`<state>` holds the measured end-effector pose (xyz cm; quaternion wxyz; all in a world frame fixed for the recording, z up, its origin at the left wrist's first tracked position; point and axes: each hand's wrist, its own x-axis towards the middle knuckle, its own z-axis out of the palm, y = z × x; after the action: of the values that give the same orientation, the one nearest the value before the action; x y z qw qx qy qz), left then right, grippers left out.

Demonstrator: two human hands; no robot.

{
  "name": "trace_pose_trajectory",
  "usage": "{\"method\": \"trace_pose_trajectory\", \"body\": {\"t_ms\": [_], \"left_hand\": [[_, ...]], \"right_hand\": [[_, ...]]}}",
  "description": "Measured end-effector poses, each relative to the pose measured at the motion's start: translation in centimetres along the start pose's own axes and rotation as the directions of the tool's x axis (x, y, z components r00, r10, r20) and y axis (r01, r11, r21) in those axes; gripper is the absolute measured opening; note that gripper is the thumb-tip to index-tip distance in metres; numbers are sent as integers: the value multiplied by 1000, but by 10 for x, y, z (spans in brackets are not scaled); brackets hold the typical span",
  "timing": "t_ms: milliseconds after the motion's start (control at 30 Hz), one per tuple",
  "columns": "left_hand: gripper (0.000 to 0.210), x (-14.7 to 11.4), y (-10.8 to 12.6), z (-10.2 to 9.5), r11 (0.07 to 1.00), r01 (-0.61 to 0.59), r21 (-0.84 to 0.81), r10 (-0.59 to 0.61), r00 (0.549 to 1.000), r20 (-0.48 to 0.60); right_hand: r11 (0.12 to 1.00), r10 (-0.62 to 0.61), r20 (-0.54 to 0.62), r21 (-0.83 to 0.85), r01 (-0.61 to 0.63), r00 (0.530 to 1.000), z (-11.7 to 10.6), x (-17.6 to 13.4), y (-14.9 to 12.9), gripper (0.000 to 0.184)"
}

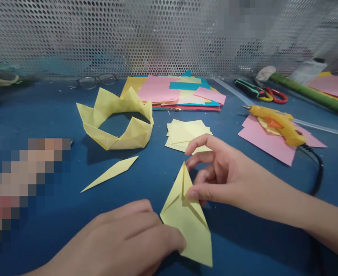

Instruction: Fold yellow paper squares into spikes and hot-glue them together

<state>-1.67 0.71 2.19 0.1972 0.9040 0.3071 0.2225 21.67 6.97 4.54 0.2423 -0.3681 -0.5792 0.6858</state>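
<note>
- One folded yellow paper [191, 225], its top brought to a sharp tip by two slanting flaps, is held tilted in front of the person, between both hands, at the near middle of the blue tabletop [252, 245]; whether its lower edge touches the surface, I cannot tell.
- The left hand [128, 234] grips its lower left edge, thumb laid on the front face and the other fingers close together, their tips mostly hidden.
- The right hand [223, 170] pinches the right edge near the tip, thumb on the flap and other fingers curled beyond the edge; the index finger arches free above.
- Left of the tip lies a narrow folded yellow strip [113, 171], pointed at both ends.
- Behind that strip stands a yellow paper ring [123, 142] with peaks like a crown.
- Just beyond the right fingers sits a loose stack of pale yellow squares [187, 130].
- To the right, an orange-yellow hot glue gun [272, 117] rests on pink paper sheets [282, 151], its black cord [318, 165] trailing toward the person.
- Farther back are a pile of coloured paper [160, 88], eyeglasses [87, 82], scissors with red and yellow handles [279, 96] and a green rod [312, 94].
- A perforated metal panel [163, 34] spans the rear.
</note>
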Motion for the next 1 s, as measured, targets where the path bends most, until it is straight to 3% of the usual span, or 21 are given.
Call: {"method": "trace_pose_trajectory", "body": {"t_ms": [200,433,567,767,900,1000], "left_hand": [[32,3,5,-3,959,-1,283,39,991,-126],[31,6,2,0,989,93,115,-88,995,-42],[29,2,2,-2,984,74,162,-82,996,43],[28,-4,1,-4,984,158,84,-168,979,119],[25,-4,2,-4,983,178,48,-182,979,95],[28,-4,5,-6,991,130,39,-133,987,85]], "right_hand": [[997,-24,17,-77,25,1000,5,1,4,36],[970,-73,39,-229,80,997,6,-1,10,28],[921,-148,45,-358,155,988,7,-4,5,26],[772,-304,77,-564,293,950,8,-8,1,23],[763,-418,167,-469,445,893,6,-9,11,13],[722,-483,268,-417,552,834,4,-9,15,23]]}}
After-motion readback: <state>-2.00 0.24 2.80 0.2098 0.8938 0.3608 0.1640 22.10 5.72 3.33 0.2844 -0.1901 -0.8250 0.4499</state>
